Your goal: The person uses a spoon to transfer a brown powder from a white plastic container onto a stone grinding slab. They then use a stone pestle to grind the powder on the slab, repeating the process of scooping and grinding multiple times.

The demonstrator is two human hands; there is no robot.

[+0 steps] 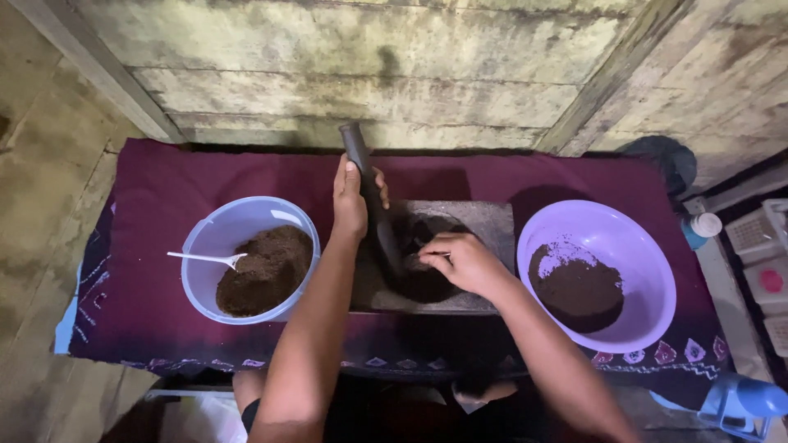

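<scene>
Maroon cloth [164, 189], blue-capped bottle [699, 228] rightward

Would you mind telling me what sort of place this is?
Probably a simple home work area on the floor: a dark stone mortar slab on a maroon patterned cloth, beside weathered wooden plank walls.

Deep maroon cloth [180, 184] with a pale patterned border of small diamonds and wavy lines along the near edge. Pale blue translucent bowl [215, 226] holding brown powder [264, 271], crossed by a white plastic spoon [205, 259]. Lilac bowl [632, 246] with a darker, near-black brown powder [579, 291]. Grey stone mortar [484, 220], its hollow stained dark. Black pestle [358, 152]. Weathered yellowish-grey plank wall [369, 74], streaked with dark mould. Blue bottle with white cap [700, 228].
</scene>
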